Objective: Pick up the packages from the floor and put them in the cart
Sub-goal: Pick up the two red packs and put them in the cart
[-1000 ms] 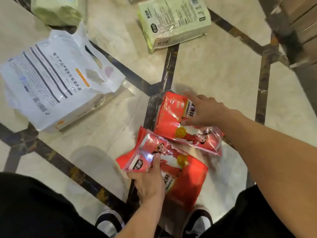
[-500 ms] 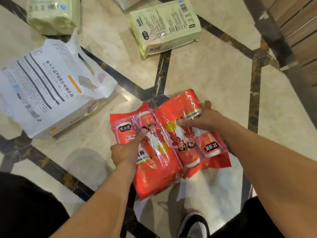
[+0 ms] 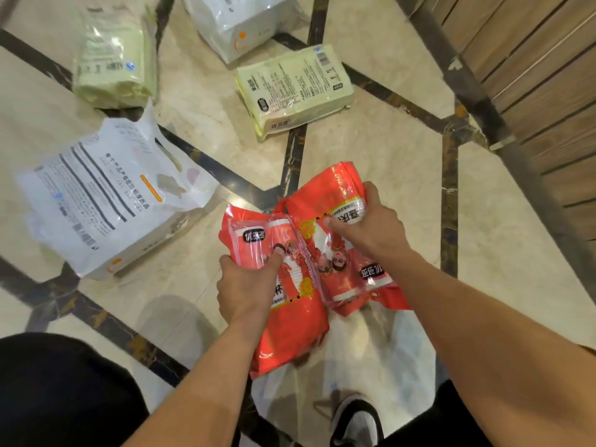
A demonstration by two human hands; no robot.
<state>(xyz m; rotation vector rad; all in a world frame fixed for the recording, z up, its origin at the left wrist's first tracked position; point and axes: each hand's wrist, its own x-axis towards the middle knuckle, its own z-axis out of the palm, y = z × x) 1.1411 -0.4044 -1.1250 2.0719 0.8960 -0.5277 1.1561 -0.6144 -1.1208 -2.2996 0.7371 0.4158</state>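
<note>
Two red plastic packages are held side by side above the marble floor (image 3: 371, 150), their long edges touching or overlapping in the middle. The left red package (image 3: 287, 321) hangs lower and reaches toward the person's legs; the left hand (image 3: 246, 290) grips it at its left edge, thumb pressed on the printed front and fingers wrapped behind. The right red package (image 3: 338, 253) sits higher and further forward; the right hand (image 3: 371, 227) clamps it near the top, fingers curled over the far edge and thumb on the front. Both carry cartoon figures and black labels with white characters.

On the floor to the left lies a large white package (image 3: 106, 201) with dark stripes and an orange bar. Beyond the red pair rests a pale green package (image 3: 293, 88) with a barcode, lying across a dark inlay stripe. A second pale green package (image 3: 113, 59) lies at the upper left, and another white package (image 3: 238, 21) sits at the top edge. Wooden slats (image 3: 532, 75) fill the upper right corner. A black and white shoe (image 3: 356, 417) shows below the packages, between black trouser legs (image 3: 64, 391).
</note>
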